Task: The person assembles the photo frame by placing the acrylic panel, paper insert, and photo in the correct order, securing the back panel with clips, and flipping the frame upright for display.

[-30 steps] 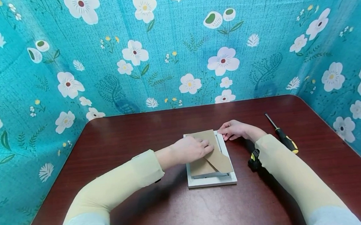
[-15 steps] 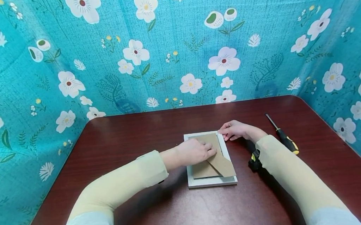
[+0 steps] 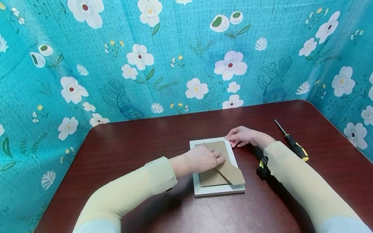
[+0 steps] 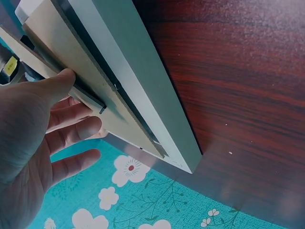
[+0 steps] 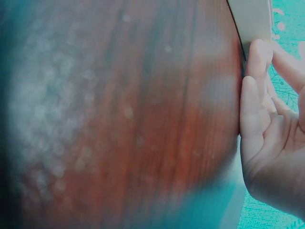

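Observation:
A white picture frame (image 3: 219, 191) lies face down on the table, with a brown backing board (image 3: 209, 180) within its border. From the board a fold-out stand leg (image 3: 233, 175) sticks up slightly. My left hand (image 3: 203, 159) pinches this leg between thumb and fingers, as the left wrist view shows; its other fingers (image 4: 78, 160) spread loosely. At the frame's far right corner, my right hand (image 3: 241, 136) grips the edge with thumb and fingertips. In the right wrist view only a piece of the frame (image 5: 256, 21) appears above the right hand (image 5: 274, 138).
A screwdriver (image 3: 295, 143) with a black and yellow handle lies to the right, beyond my right forearm. A black-and-yellow object (image 3: 262, 169) sits beside that forearm, partly hidden. The dark red table (image 3: 142, 142) ends at a flowered teal cloth (image 3: 169, 66).
My left hand has shifted slightly right and nearer, bringing the backing board toward me and lower within the frame's border. The right hand stays at the corner.

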Tool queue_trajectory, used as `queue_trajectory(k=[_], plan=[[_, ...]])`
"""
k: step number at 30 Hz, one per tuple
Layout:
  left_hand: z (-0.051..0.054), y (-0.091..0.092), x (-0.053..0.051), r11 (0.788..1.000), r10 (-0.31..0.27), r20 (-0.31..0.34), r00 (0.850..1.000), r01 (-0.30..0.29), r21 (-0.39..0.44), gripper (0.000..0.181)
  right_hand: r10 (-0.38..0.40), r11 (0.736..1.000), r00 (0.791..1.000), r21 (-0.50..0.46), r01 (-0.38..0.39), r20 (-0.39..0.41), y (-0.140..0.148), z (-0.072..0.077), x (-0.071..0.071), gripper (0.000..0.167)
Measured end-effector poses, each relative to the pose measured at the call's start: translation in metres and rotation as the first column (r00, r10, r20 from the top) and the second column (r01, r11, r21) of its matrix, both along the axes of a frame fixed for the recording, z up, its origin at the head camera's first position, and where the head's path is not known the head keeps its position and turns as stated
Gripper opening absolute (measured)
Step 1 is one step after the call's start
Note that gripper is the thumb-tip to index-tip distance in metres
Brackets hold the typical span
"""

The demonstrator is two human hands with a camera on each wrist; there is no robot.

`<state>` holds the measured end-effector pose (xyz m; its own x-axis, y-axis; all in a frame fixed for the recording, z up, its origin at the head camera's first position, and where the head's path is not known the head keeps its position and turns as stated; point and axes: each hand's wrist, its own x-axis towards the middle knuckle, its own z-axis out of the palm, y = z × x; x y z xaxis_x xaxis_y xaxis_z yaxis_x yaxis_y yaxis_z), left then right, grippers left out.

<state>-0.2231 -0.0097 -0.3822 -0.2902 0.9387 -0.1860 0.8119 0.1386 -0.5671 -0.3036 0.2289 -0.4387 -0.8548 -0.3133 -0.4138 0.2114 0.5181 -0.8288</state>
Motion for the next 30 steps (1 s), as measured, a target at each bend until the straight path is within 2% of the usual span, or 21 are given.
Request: queue_trajectory(k=[5,12,20,30], plan=[[0.0011,0.0014,0.0004,0.999,0.026,0.012,1.0,-0.026,-0.027,0.041,-0.004,1.0,1.0,0.002,0.004,0.005,0.0002,-0.0016,-0.0005,0.037],[0.0021,0.0016,0.0003,0.999,0.032,0.011,0.999,-0.032,-0.037,0.04,0.0,1.0,1.0,0.0,0.0,-0.002,0.0009,-0.0021,-0.0014,0.035],[0.0034,0.0024,0.0003,0.997,0.065,0.049,0.997,-0.063,-0.048,0.042,0.006,1.0,1.0,0.006,-0.006,-0.012,0.0014,-0.0028,-0.002,0.039],[-0.0019,-0.001,0.0007,1.0,0.027,0.023,0.999,-0.027,-0.015,0.032,0.005,1.0,1.0,0.007,-0.005,-0.002,0.0015,-0.0026,-0.0019,0.04]])
